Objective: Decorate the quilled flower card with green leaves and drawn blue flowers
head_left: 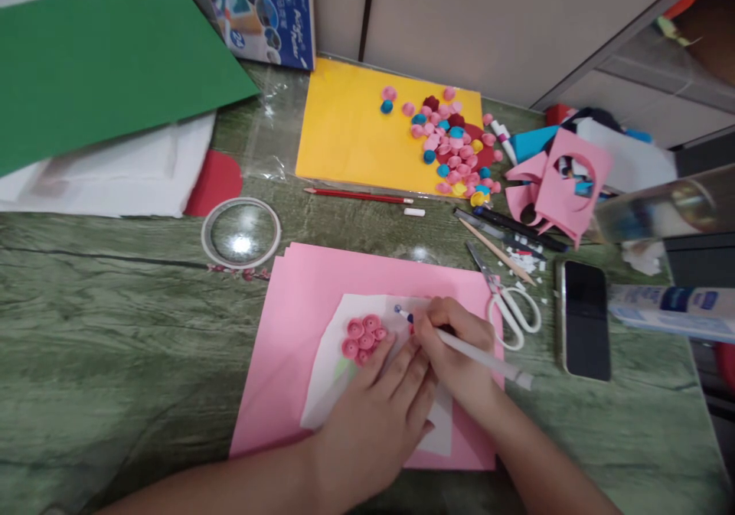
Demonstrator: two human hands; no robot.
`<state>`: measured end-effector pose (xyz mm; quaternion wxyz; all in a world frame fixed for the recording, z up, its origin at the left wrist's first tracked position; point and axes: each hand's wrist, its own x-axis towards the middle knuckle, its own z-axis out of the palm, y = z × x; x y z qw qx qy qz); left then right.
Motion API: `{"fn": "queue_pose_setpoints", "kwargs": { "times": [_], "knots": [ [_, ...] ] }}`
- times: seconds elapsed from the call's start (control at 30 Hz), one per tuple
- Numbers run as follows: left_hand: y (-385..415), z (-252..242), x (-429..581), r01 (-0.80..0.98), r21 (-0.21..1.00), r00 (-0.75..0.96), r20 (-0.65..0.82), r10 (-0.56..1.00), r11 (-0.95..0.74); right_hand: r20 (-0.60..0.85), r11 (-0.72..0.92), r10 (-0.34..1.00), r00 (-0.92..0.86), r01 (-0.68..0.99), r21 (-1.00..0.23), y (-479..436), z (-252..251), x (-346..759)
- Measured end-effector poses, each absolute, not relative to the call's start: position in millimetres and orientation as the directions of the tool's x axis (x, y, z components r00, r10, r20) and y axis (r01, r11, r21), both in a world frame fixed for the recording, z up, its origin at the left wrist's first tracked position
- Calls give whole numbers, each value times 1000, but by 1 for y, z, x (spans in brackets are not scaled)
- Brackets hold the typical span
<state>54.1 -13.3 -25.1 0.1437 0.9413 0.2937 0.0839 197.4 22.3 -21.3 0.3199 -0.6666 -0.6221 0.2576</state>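
Note:
My right hand (459, 343) is closed around a white marker pen (485, 357) with a dark blue tip end. The pen's tip is close to a small blue mark near the top edge of a white sheet of paper (327, 369). Flat on that sheet lies my left hand (384, 400), fingers stretched out beside a cluster of pink paper coils (363, 337). A pale green patch shows under the coils, and some pink is partly hidden by my right hand. Pink sheets (267, 377) lie beneath the white paper.
White-handled scissors (508, 308) overlap the pink sheets' right edge, near a phone (584, 320). Behind are a tape roll (207, 233), a red pencil (359, 195) and a yellow sheet (344, 125) with many small paper coils (453, 148). Green card (103, 63) lies left; paper scraps (574, 186) lie right.

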Motion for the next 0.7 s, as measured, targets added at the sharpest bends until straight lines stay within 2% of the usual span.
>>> {"fn": "queue_pose_setpoints", "kwargs": {
  "times": [0.7],
  "knots": [
    [-13, -26, 54, 531, 328, 807, 87, 585, -781, 45, -37, 993, 112, 643, -765, 21, -22, 198]
  ]
}}
